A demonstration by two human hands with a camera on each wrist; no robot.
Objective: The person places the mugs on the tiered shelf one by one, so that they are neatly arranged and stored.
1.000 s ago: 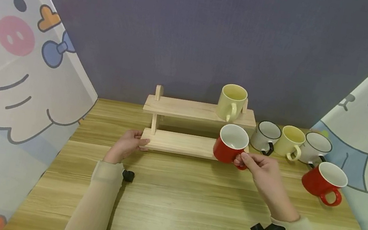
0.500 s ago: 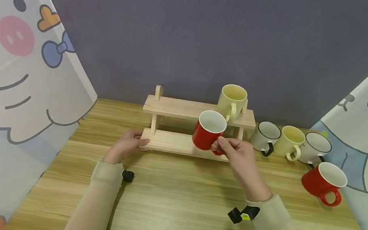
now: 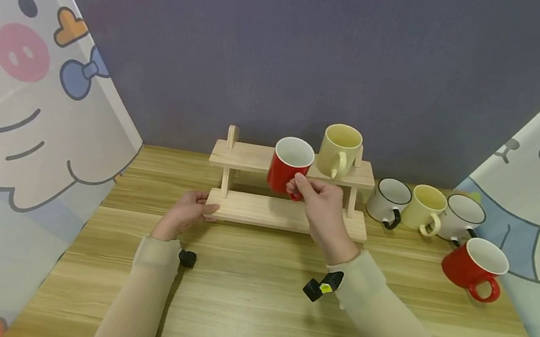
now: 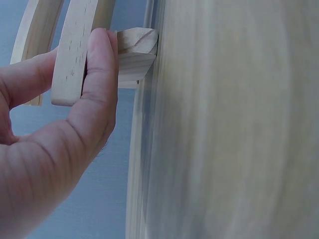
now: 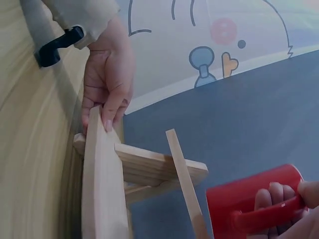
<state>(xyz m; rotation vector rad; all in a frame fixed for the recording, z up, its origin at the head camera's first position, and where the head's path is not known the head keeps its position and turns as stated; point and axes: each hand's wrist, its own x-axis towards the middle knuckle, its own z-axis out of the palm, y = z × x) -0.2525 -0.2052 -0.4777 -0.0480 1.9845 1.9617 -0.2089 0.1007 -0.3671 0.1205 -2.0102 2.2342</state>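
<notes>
My right hand [image 3: 317,207] grips the handle of a red mug [image 3: 288,167] with a white inside, held upright in front of the upper board of a two-tier wooden rack [image 3: 250,156]. In the right wrist view the mug [image 5: 229,199] appears beside the upper board's edge, fingers through its handle. My left hand [image 3: 184,215] pinches the left end of the rack's lower board [image 4: 75,55], thumb on one face and fingers on the other. A yellow mug [image 3: 339,152] stands on the right part of the upper board.
Right of the rack, a white mug with black handle [image 3: 389,200], a yellow mug [image 3: 424,209] and another white mug [image 3: 463,216] stand in a row. A second red mug [image 3: 475,266] stands nearer on the wooden table [image 3: 246,303]. A dark wall [image 3: 291,46] rises behind.
My right hand has carried the red mug leftward and upward, from the lower board's right end to the front of the upper board. The left hand stays on the rack.
</notes>
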